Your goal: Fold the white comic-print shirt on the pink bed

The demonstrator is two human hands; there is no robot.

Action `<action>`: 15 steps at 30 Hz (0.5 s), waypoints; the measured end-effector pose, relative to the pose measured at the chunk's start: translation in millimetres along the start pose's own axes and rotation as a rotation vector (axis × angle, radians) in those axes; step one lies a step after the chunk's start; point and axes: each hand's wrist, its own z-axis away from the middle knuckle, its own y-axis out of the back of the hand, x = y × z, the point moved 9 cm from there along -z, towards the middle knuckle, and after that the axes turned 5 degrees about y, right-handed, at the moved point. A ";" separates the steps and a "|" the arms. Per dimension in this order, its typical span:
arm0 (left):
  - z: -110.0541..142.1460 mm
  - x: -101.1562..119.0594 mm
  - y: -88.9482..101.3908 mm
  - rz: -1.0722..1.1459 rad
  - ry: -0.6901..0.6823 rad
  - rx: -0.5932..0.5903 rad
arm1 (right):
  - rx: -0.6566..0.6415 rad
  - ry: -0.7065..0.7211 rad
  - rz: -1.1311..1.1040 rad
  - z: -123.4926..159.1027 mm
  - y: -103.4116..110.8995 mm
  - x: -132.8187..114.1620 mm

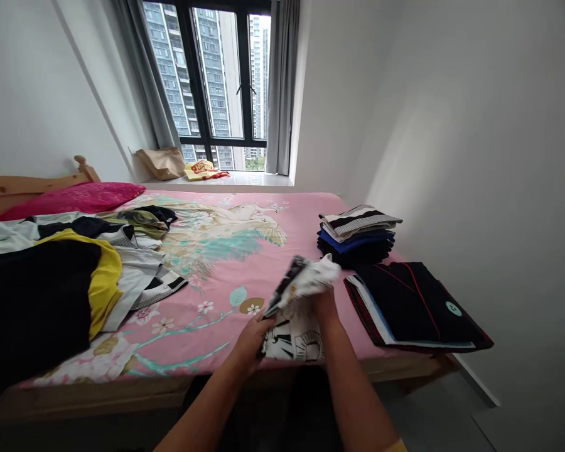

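A white garment with black print (294, 326) is bunched and partly folded over between my hands, above the front edge of the bed. My left hand (254, 336) grips its left side, fingers closed on the cloth. On the other side my right hand (326, 304) is wrapped round the cloth, its fingers mostly hidden behind the fabric. The garment's upper part is slightly blurred. Just right of my right hand lie folded dark clothes (405, 307), the top one black with red lines. Behind them rises a stack of folded clothes (360, 229), with a striped piece on top.
Loose clothes (75, 276) in black, yellow and white spread over the bed's left side. A pink pillow (75, 199) rests by the wooden headboard (32, 182). On the window sill (254, 179) sit a paper bag (162, 164) and a yellow bag (202, 169). A wall borders the right.
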 end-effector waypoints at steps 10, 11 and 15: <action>-9.1 -116.3 91.2 0.190 0.227 0.070 | 0.171 -0.137 0.319 95.3 73.9 100.4; -8.4 -117.4 92.2 0.164 0.225 0.066 | 0.139 -0.131 0.327 103.1 78.7 102.7; -8.2 -117.0 92.9 0.122 0.191 0.081 | -0.041 -0.154 0.382 120.8 75.0 93.1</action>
